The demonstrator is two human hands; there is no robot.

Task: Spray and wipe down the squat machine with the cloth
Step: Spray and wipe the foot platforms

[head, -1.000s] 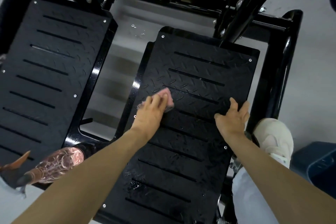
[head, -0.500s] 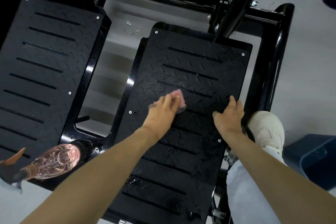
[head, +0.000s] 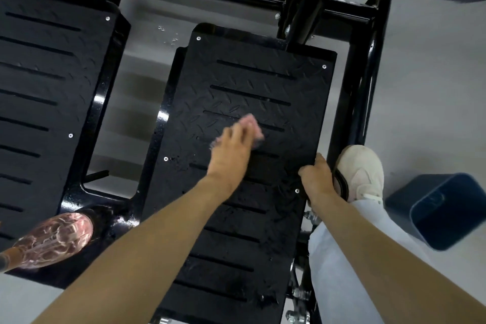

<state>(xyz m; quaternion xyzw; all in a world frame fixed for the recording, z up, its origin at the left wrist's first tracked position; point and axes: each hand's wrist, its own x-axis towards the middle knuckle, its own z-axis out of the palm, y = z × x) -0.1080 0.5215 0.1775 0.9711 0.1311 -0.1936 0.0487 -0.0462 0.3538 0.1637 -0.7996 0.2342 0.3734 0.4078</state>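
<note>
The squat machine has two black tread footplates with slots. My left hand (head: 230,155) lies flat on a pink cloth (head: 251,125) and presses it onto the middle of the right footplate (head: 249,81); the hand and cloth are motion-blurred. My right hand (head: 317,180) curls over that plate's right edge. The near half of the plate shows wet streaks. A spray bottle (head: 52,241) with pink liquid stands at the lower left, by the left footplate (head: 39,87).
My pale shoe (head: 360,168) stands beside the plate, against the machine's black side tube (head: 368,66). A dark blue bin (head: 441,210) sits on the grey floor to the right. Frame bars and an upright cross the top.
My left hand has slid the cloth to the right across the plate. My right hand has moved from lying flat on the plate to curling over its right edge.
</note>
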